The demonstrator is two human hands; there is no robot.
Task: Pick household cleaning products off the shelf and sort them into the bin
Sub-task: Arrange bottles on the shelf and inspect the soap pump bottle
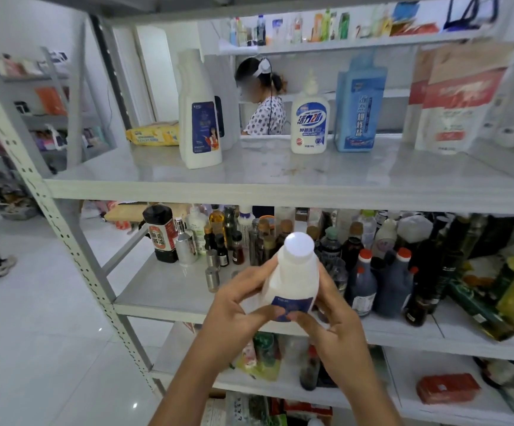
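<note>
Shelf bottles (pixel 363 284) crowd behind both hands (pixel 237 305) (pixel 333 321) gripping a white bottle (pixel 293 272).

The white squeeze bottle (pixel 309 118) reads 活力28 — the dark bottle (pixel 161 233), 酿造酱油.

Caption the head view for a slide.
The left hand and right hand grip a white blue-labelled bottle in front of the rack; a similar bottle stands on the upper shelf.

All I get of the person on my feed is two arms: left forearm (pixel 188 379) and right forearm (pixel 361 385), both bare down to the lower edge of my view. The left hand (pixel 237 305) and right hand (pixel 334 321) are bare too, fingers slender, thumbnails short and plain.
</note>
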